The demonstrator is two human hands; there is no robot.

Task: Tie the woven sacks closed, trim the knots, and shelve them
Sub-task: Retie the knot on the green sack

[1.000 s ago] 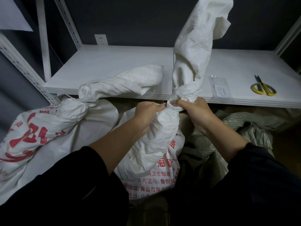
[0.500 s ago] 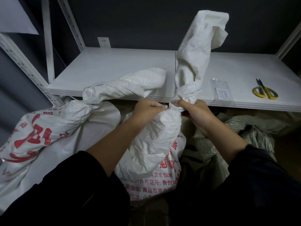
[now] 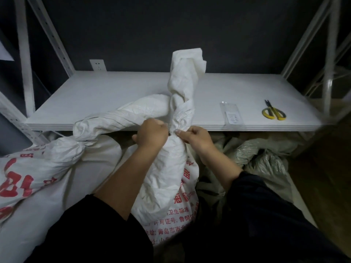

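Observation:
A white woven sack (image 3: 167, 179) with red print stands in front of me, its twisted neck (image 3: 183, 86) rising upright above the shelf edge. My left hand (image 3: 152, 134) grips the gathered neck from the left. My right hand (image 3: 195, 136) pinches it from the right at the same height. A second white sack (image 3: 28, 173) with red print lies to the left, its neck cinched and its loose top (image 3: 121, 118) resting on the shelf edge. Yellow-handled scissors (image 3: 273, 112) lie on the white shelf (image 3: 95, 95) at the right.
A small clear packet (image 3: 231, 116) with a label lies on the shelf left of the scissors. White rack uprights (image 3: 24, 59) stand at both sides. Grey-green sacks (image 3: 262, 158) are heaped on the floor under the shelf at the right. A wall socket (image 3: 97, 65) sits behind.
The view has shifted, so the shelf and sack neck sit lower in frame. Both hands keep their hold at the neck and have drawn closer together around it.

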